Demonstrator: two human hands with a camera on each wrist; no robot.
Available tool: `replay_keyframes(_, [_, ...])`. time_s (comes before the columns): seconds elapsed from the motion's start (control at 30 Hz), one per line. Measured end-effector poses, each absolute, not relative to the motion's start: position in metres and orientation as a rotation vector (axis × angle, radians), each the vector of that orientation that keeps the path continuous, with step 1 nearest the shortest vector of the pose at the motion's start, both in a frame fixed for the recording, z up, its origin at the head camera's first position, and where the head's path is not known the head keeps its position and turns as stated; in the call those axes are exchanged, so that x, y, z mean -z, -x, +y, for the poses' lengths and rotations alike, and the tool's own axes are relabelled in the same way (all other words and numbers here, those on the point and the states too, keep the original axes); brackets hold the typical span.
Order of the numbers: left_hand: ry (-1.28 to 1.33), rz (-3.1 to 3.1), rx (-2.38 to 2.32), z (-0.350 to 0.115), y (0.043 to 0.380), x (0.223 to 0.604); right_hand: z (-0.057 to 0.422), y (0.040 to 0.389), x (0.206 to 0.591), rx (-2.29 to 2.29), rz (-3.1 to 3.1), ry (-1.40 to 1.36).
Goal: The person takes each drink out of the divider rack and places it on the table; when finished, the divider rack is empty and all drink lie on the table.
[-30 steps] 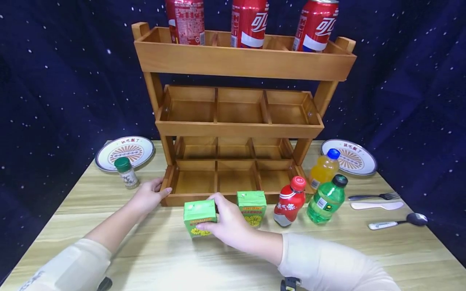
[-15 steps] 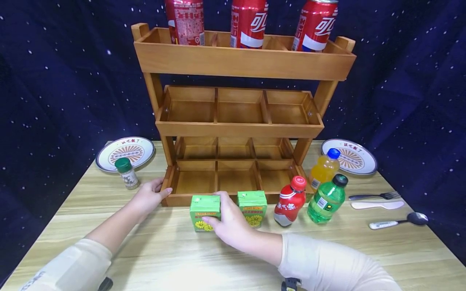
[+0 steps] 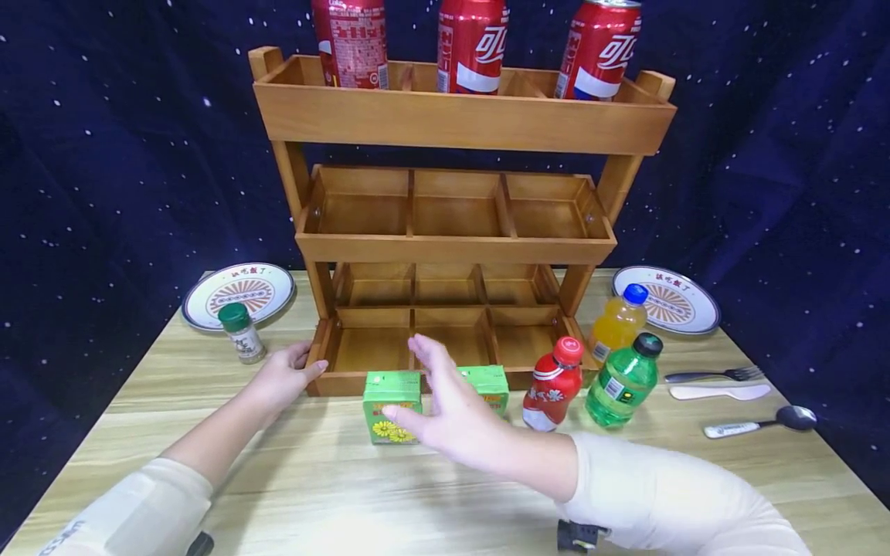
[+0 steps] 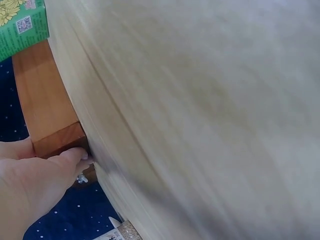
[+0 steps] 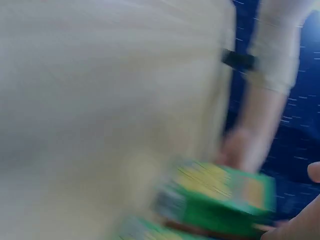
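My left hand [image 3: 283,378] grips the lower left front corner of the wooden three-tier rack [image 3: 455,249]. In the left wrist view, thumb and fingers pinch the end of its front board [image 4: 47,95]. My right hand [image 3: 462,417] is apart from the cartons, fingers straight and thumb spread. A green drink carton [image 3: 392,421] with yellow flowers stands upright on the table, just left of that hand. Behind the hand, a second green carton [image 3: 487,380] is partly hidden. In the blurred right wrist view, a green carton [image 5: 220,200] shows near the right thumb [image 5: 314,171].
Red cola cans [image 3: 471,46] stand in the top tier. Right of the cartons are a red bottle [image 3: 552,386], a green bottle [image 3: 621,386] and an orange drink bottle [image 3: 617,324]. Cutlery [image 3: 719,392] and a plate [image 3: 677,305] lie farther right. A spice jar [image 3: 243,333] stands left.
The right hand moved the left carton slightly right and back, stood it beside the other one, then let go and lifted its fingers. The left hand stayed on the rack.
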State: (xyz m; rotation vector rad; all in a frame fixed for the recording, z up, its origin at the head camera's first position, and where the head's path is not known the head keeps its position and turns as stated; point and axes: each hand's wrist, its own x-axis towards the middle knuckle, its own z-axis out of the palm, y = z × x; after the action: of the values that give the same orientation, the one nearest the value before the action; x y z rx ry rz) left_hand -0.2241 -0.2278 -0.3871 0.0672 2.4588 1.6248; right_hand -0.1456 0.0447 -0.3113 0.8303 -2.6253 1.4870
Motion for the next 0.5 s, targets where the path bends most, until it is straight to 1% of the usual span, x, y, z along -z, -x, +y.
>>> replay_keyframes(0.13, [-0.061, 2.46, -1.618, -0.227, 0.225, 0.386, 0.07, 0.15, 0.226, -1.488, -2.327, -0.875])
replay_keyframes(0.27, [-0.08, 2.452, -1.629, -0.226, 0.227, 0.388, 0.098, 0.169, 0.141, -1.369, -2.003, -0.707])
replay_keyframes(0.37, [-0.08, 2.446, -1.635, -0.227, 0.228, 0.39, 0.125, 0.204, 0.1, -1.286, -1.915, -0.488])
replay_keyframes(0.5, [-0.064, 2.442, -1.628, -0.228, 0.226, 0.389, 0.157, 0.252, 0.071, -1.209, -2.071, -0.171])
